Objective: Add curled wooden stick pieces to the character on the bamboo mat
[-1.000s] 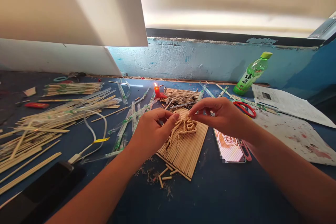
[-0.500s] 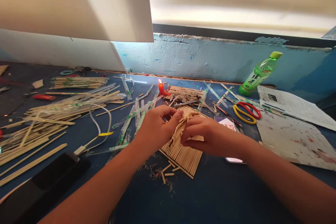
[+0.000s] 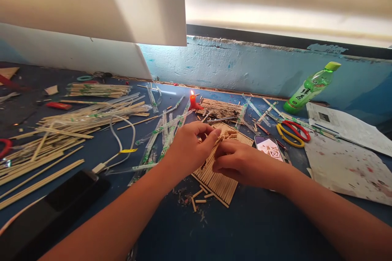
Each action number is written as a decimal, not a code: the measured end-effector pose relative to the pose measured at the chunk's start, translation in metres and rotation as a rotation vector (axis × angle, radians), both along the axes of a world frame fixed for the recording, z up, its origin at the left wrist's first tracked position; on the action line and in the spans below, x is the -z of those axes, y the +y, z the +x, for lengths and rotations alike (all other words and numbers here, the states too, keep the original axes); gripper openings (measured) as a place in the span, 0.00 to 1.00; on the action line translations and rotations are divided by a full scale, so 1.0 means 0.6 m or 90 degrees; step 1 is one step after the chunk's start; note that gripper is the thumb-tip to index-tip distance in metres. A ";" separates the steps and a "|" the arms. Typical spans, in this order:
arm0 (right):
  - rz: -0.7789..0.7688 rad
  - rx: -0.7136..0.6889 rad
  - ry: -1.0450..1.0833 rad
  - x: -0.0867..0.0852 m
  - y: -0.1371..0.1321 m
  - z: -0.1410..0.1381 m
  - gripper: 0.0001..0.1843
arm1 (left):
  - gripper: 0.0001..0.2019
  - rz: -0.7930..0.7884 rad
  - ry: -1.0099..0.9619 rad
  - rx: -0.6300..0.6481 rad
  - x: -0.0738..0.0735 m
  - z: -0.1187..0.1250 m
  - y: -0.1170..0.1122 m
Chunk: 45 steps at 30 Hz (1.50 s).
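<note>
A flat mat of thin wooden sticks (image 3: pixel 222 185) lies on the blue table below both hands. On it stands a curving structure of short cut stick pieces (image 3: pixel 229 134), largely hidden by my fingers. My left hand (image 3: pixel 196 144) is closed at its left side, thumb and fingertips on the structure's upper edge. My right hand (image 3: pixel 237 159) is curled just right of it with fingertips pinched together; what they hold is hidden. Several loose stick pieces (image 3: pixel 200 201) lie by the mat's lower left corner.
A lit red candle (image 3: pixel 192 101) burns behind the mat, near another stick panel (image 3: pixel 220 107). Scissors (image 3: pixel 294 133) and a phone (image 3: pixel 269 147) lie right, before a green bottle (image 3: pixel 312 87) and papers (image 3: pixel 346 163). Left are stick bundles (image 3: pixel 98 89), a cable (image 3: pixel 133 134) and a black box (image 3: pixel 65 200).
The view has shifted slightly, so the scene sits a little further right. Both hands stay at the structure; my right fingers have drawn closer together and nearer my left thumb.
</note>
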State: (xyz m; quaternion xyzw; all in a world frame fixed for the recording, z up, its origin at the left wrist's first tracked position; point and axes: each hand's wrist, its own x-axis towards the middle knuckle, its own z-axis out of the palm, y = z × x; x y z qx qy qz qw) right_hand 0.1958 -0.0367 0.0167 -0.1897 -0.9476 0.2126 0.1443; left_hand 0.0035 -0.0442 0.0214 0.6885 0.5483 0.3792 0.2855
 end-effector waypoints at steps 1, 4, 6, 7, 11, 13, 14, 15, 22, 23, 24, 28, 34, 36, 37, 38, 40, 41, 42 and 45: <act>0.002 0.000 -0.002 0.000 0.000 0.000 0.08 | 0.13 0.002 0.001 0.000 0.000 0.000 0.000; 0.011 -0.001 -0.008 -0.001 -0.002 -0.002 0.09 | 0.13 0.002 0.003 -0.002 0.001 0.000 0.000; 0.016 -0.003 -0.012 -0.002 -0.002 -0.003 0.09 | 0.13 0.000 0.004 0.000 0.001 0.000 0.001; 0.019 -0.003 -0.014 -0.002 -0.003 -0.004 0.09 | 0.13 -0.001 0.004 0.002 0.001 0.000 0.001; 0.041 -0.003 -0.020 0.000 -0.003 -0.004 0.09 | 0.13 -0.001 0.005 0.001 0.002 -0.001 0.001; 0.057 -0.005 -0.022 0.003 -0.002 -0.003 0.10 | 0.13 0.001 0.007 0.001 0.002 -0.001 0.001; 0.065 -0.006 -0.025 0.004 -0.002 -0.003 0.10 | 0.13 0.002 0.008 0.000 0.003 -0.001 0.001; 0.074 -0.008 -0.029 0.006 -0.002 -0.002 0.10 | 0.13 0.003 0.009 -0.001 0.003 -0.001 0.001; 0.156 -0.030 -0.039 0.012 -0.002 -0.004 0.09 | 0.13 0.002 0.006 0.006 0.001 0.001 0.000; 0.159 -0.030 -0.042 0.012 -0.002 -0.004 0.10 | 0.14 0.002 0.006 0.009 0.001 0.001 0.000; 0.160 -0.030 -0.045 0.012 -0.002 -0.004 0.10 | 0.14 0.002 0.006 0.011 0.000 0.001 -0.001; 0.145 -0.029 -0.056 0.008 -0.002 -0.005 0.09 | 0.14 0.009 0.009 0.015 -0.001 0.000 -0.002; 0.139 -0.028 -0.055 0.007 -0.002 -0.004 0.09 | 0.14 0.014 0.013 0.003 0.002 -0.001 -0.001; 0.139 -0.027 -0.059 0.008 -0.003 -0.004 0.09 | 0.14 0.010 0.014 0.006 0.002 -0.002 -0.001; 0.138 -0.027 -0.061 0.008 -0.003 -0.004 0.09 | 0.14 0.009 0.013 0.008 0.002 -0.002 -0.001; 0.136 -0.027 -0.061 0.009 -0.003 -0.005 0.09 | 0.14 0.007 0.012 0.010 0.001 -0.002 -0.001; 0.135 -0.025 -0.059 0.009 -0.003 -0.005 0.09 | 0.14 0.005 0.010 0.011 0.001 -0.001 -0.001; 0.135 -0.025 -0.056 0.010 -0.003 -0.005 0.09 | 0.14 0.005 0.010 0.012 0.000 -0.001 -0.001; 0.135 -0.024 -0.054 0.010 -0.003 -0.005 0.09 | 0.14 0.005 0.010 0.013 0.000 -0.001 -0.001; 0.135 -0.024 -0.049 0.012 -0.003 -0.005 0.09 | 0.14 0.007 0.014 0.016 0.001 0.000 0.000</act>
